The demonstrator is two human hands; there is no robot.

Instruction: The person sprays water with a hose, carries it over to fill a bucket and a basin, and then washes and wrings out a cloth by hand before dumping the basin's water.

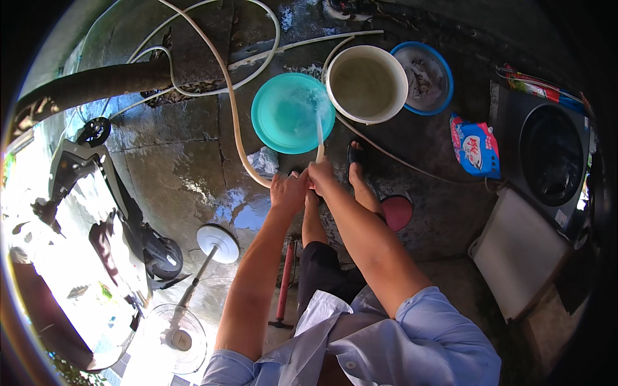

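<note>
Both of my hands grip a pale flexible hose (231, 103). My right hand (321, 174) is closed around it near its open end, and my left hand (288, 192) holds it just behind, to the left. Water (319, 126) streams from the hose end into a turquoise plastic basin (270, 137) on the wet floor. The water in the basin is churned white at the right side. Right of the basin stands a white plastic bucket (403, 91) with cloudy water inside. Partly behind the bucket is a blue-rimmed basin (450, 82) holding soaked cloth-like material.
A blue-and-pink product bag (475, 148) lies beside a dark front-loading washing machine (512, 113). At left are a scooter (130, 212) and a pedestal fan (181, 340). A red hand pump (285, 284) and a red round stool (398, 212) stand near my legs.
</note>
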